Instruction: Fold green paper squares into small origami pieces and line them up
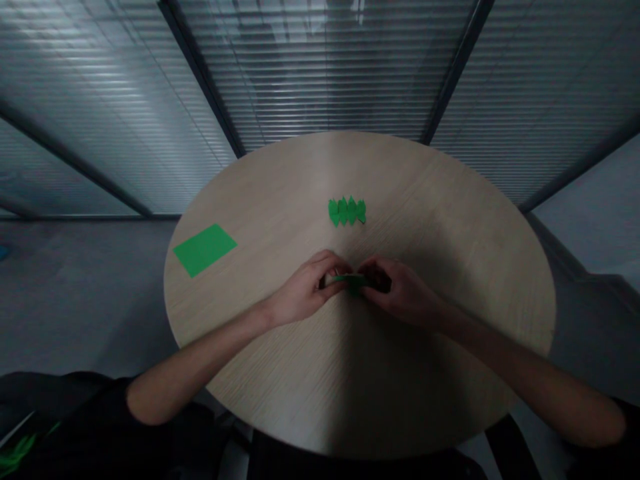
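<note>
Between my two hands, over the middle of the round table, is a small folded piece of green paper (355,283). My left hand (320,280) pinches its left end between thumb and fingers. At the right end, my right hand (397,285) grips it the same way. Fingers cover much of the paper, so its exact folds cannot be made out. Just beyond my hands lies a green paper cutout (347,211) with a zigzag outline, like several joined leaf shapes.
A flat green sheet of paper (205,250) lies near the left edge of the round wooden table (280,393). Glass panels with blinds (330,73) stand right behind the table's far edge. Dark shadow falls on the table below my right hand.
</note>
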A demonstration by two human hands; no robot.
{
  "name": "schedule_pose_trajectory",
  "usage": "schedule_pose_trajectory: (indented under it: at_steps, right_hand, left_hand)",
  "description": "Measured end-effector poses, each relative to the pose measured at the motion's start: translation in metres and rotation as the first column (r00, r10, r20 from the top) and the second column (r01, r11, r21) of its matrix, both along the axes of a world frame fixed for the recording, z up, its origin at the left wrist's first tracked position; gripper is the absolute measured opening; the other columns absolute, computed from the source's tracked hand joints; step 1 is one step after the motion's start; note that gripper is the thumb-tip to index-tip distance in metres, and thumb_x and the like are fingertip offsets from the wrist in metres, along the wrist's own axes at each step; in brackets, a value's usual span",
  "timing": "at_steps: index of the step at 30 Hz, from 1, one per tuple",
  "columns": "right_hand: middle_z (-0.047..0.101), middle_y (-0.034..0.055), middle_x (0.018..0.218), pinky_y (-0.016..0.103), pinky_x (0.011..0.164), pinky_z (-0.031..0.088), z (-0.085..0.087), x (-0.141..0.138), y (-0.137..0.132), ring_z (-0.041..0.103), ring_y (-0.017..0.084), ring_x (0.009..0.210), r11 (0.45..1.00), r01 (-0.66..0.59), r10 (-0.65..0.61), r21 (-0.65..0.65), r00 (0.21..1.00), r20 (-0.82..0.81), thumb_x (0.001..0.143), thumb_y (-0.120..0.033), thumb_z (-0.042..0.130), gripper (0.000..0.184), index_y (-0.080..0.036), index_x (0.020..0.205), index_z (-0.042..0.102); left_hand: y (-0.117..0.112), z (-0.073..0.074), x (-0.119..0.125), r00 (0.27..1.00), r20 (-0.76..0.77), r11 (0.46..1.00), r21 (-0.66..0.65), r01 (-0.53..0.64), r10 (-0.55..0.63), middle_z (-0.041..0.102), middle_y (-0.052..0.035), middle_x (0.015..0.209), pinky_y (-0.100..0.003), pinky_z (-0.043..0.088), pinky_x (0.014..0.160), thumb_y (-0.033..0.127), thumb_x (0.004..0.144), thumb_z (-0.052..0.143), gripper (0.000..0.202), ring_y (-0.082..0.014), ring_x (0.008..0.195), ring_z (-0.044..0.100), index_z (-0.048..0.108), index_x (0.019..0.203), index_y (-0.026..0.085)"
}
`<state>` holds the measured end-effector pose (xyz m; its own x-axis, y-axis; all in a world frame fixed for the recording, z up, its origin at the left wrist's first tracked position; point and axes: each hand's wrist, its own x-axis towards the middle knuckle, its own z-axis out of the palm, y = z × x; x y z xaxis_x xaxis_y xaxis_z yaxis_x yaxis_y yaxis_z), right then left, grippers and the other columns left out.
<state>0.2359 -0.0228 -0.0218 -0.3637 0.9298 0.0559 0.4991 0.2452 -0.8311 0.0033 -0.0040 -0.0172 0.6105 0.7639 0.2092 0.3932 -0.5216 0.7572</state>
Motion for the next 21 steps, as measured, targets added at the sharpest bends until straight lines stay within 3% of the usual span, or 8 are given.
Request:
schedule_pose_trajectory:
  at_steps: [4,6,9,12,16,21]
  right_hand:
    - [0.078,0.0069,0.101,0.035,0.079,0.055,0.003,0.004,0.005,0.071,0.021,0.089,0.99,0.025,-0.05,-0.138,0.982,-0.184,0.087,-0.032,0.072,0.027,-0.019,0.11,0.074]
    - [0.079,0.0066,0.107,0.038,0.088,0.056,0.005,0.007,0.007,0.072,0.023,0.098,0.982,0.013,-0.061,-0.189,0.965,-0.253,0.086,-0.033,0.072,0.026,-0.021,0.11,0.075]
    - [0.079,0.0058,0.109,0.041,0.095,0.056,0.009,0.009,0.008,0.073,0.024,0.104,0.968,0.007,-0.086,-0.25,0.949,-0.305,0.086,-0.036,0.073,0.026,-0.022,0.108,0.076]
    - [0.079,0.0054,0.11,0.042,0.098,0.054,0.013,0.008,0.005,0.072,0.024,0.106,0.96,0.0,-0.095,-0.28,0.941,-0.325,0.086,-0.039,0.073,0.027,-0.022,0.107,0.077]
    - [0.079,0.0052,0.105,0.039,0.092,0.055,0.014,0.005,0.002,0.072,0.023,0.1,0.961,0.01,-0.104,-0.276,0.94,-0.325,0.085,-0.039,0.073,0.025,-0.022,0.103,0.076]
    - [0.075,0.0048,0.094,0.034,0.079,0.055,0.011,0.002,0.0,0.07,0.021,0.087,0.963,-0.011,-0.072,-0.269,0.952,-0.297,0.084,-0.036,0.072,0.02,-0.021,0.097,0.071]
  left_hand:
    - [0.003,-0.005,0.0,0.979,0.12,0.983,-0.108,-0.15,0.162,0.067,-0.0064,0.097,-0.031,0.052,0.077,0.033,0.105,0.054,0.026,-0.0176,0.085,0.062,0.061,0.123,0.015]
    - [0.004,-0.005,0.001,0.967,0.16,0.972,-0.163,-0.17,0.196,0.066,-0.0051,0.091,-0.03,0.051,0.075,0.037,0.108,0.048,0.028,-0.0166,0.082,0.061,0.06,0.119,0.015]
    - [0.002,-0.003,0.004,0.97,0.2,0.968,-0.232,-0.093,0.141,0.066,-0.0044,0.085,-0.03,0.051,0.074,0.04,0.108,0.045,0.031,-0.0159,0.079,0.061,0.063,0.107,0.015]
    - [-0.003,0.0,0.008,0.98,0.188,0.956,-0.294,-0.005,0.063,0.063,-0.0019,0.079,-0.027,0.046,0.064,0.04,0.104,0.053,0.028,-0.0145,0.07,0.057,0.066,0.101,0.015]
    - [-0.01,0.002,0.014,0.979,0.191,0.948,-0.318,-0.002,0.066,0.053,0.0036,0.071,-0.023,0.037,0.056,0.036,0.096,0.065,0.02,-0.0115,0.062,0.046,0.068,0.1,0.016]
    - [-0.012,0.002,0.019,0.972,0.203,0.938,-0.345,-0.04,0.116,0.048,0.0043,0.068,-0.023,0.033,0.054,0.035,0.094,0.069,0.019,-0.0111,0.061,0.041,0.067,0.092,0.016]
